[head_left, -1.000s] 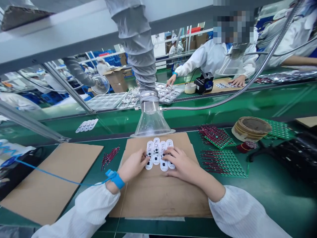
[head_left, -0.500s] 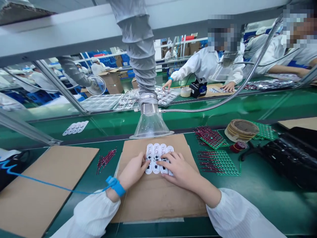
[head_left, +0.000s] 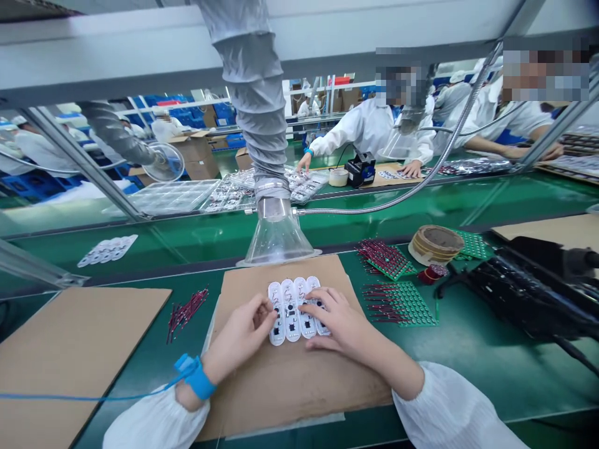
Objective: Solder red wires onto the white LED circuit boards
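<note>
Several white oval pieces with small black parts and thin wires lie side by side as one panel [head_left: 292, 321] on a cardboard sheet [head_left: 290, 386]. At the panel's left edge is my left hand [head_left: 246, 327], its fingers curled and the thumb and forefinger close together. Whatever may be between those fingertips is too small to make out. My right hand [head_left: 334, 318] rests over the panel's right side with fingers spread, covering part of the rightmost piece. A blue wrist strap [head_left: 199, 377] with a cord is on my left wrist.
Red wires [head_left: 187, 312] lie left of the cardboard. Green circuit boards [head_left: 414, 304], a tape roll [head_left: 435, 243] and a black device [head_left: 510, 293] are to the right. A clear fume hood [head_left: 279, 240] hangs beyond the panel. Across the bench a co-worker's hand [head_left: 304, 162] touches trays.
My left hand has drawn slightly back from the panel, its fingers curling more. My right hand stays over the right side. The camera view has shifted a little to the right.
</note>
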Action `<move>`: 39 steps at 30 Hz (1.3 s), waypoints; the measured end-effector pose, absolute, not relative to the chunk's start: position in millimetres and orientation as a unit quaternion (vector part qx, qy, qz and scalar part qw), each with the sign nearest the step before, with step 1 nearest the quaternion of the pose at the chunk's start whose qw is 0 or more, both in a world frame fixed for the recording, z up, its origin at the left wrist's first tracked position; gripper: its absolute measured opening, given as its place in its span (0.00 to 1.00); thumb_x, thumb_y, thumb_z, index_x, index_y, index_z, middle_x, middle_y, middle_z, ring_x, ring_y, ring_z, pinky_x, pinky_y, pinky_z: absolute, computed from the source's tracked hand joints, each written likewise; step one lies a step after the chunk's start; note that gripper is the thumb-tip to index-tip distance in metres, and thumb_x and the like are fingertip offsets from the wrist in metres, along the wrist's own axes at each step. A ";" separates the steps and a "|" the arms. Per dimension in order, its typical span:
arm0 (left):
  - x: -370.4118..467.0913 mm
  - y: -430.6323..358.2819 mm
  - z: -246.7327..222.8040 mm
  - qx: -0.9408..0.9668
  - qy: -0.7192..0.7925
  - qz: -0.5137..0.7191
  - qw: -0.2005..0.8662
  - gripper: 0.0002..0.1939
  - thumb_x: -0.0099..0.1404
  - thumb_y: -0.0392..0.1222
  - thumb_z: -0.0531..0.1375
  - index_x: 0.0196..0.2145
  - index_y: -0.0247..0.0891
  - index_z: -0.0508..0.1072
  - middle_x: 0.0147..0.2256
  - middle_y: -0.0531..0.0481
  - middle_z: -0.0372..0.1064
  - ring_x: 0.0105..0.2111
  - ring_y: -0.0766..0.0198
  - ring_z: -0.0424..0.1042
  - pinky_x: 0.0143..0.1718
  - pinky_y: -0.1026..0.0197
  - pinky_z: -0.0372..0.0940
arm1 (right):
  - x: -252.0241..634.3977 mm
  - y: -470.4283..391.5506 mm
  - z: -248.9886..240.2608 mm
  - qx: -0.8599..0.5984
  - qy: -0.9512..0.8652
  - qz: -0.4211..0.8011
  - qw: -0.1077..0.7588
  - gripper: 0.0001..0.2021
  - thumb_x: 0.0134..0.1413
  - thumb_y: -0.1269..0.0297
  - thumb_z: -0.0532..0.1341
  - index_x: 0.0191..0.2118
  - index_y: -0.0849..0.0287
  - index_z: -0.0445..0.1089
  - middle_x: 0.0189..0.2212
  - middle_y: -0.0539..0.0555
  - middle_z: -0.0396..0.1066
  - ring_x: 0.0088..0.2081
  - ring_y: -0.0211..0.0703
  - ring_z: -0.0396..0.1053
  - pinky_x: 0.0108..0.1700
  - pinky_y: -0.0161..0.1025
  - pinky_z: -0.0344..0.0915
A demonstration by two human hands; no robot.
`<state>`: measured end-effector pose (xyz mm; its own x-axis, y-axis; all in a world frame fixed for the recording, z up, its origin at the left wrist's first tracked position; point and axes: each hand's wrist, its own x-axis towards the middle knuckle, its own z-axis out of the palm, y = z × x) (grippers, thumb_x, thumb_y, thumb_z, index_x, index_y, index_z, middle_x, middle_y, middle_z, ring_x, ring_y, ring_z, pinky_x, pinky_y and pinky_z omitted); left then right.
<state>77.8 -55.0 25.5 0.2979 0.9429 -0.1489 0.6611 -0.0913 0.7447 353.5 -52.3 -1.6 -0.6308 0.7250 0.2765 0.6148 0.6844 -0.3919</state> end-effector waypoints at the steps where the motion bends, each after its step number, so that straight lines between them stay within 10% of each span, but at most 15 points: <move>1: 81.3 -58.5 30.6 0.722 0.531 0.202 0.394 0.15 0.77 0.56 0.52 0.42 0.43 0.69 0.36 0.48 0.75 0.36 0.56 0.73 0.38 0.56 0.65 | 351.5 -58.0 2.7 -0.382 -0.885 0.137 0.229 0.31 0.63 0.45 0.74 0.64 0.55 0.73 0.61 0.64 0.73 0.64 0.63 0.70 0.64 0.58 0.70; 8: 112.4 -70.0 41.2 0.839 0.367 0.116 0.383 0.18 0.81 0.46 0.45 0.39 0.41 0.70 0.41 0.44 0.77 0.42 0.56 0.74 0.49 0.53 0.69 | 339.4 -83.1 17.8 -0.396 -0.876 0.115 0.252 0.15 0.81 0.60 0.57 0.39 0.57 0.73 0.35 0.54 0.78 0.39 0.49 0.76 0.42 0.44 0.69; 23: 73.5 -50.3 37.4 0.768 0.443 0.171 0.430 0.23 0.81 0.56 0.51 0.39 0.41 0.78 0.34 0.49 0.78 0.33 0.59 0.75 0.37 0.59 0.68 | 380.5 -82.2 13.3 -0.451 -0.806 0.209 0.320 0.19 0.82 0.61 0.54 0.33 0.55 0.70 0.28 0.51 0.73 0.32 0.44 0.72 0.36 0.40 0.67; 30: 32.6 9.9 8.3 0.745 0.498 0.370 0.245 0.15 0.75 0.53 0.60 0.38 0.39 0.78 0.33 0.49 0.76 0.30 0.62 0.71 0.34 0.60 0.65 | 378.0 -79.0 -13.3 -0.443 -0.828 0.175 0.295 0.11 0.72 0.68 0.66 0.55 0.51 0.76 0.58 0.60 0.76 0.60 0.57 0.74 0.62 0.56 0.74; 39: 57.4 19.2 -8.2 0.692 0.482 0.423 0.332 0.15 0.75 0.55 0.60 0.42 0.39 0.74 0.32 0.52 0.71 0.29 0.64 0.66 0.32 0.62 0.63 | 374.5 -80.7 -18.2 -0.450 -0.843 0.146 0.258 0.13 0.73 0.66 0.66 0.59 0.50 0.76 0.59 0.61 0.75 0.61 0.58 0.75 0.62 0.60 0.74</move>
<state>57.4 19.2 -8.2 0.1784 0.9474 0.2659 0.3869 -0.3160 0.8663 374.5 -80.7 -18.2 -0.4627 0.8332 0.3029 0.6823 0.5528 -0.4785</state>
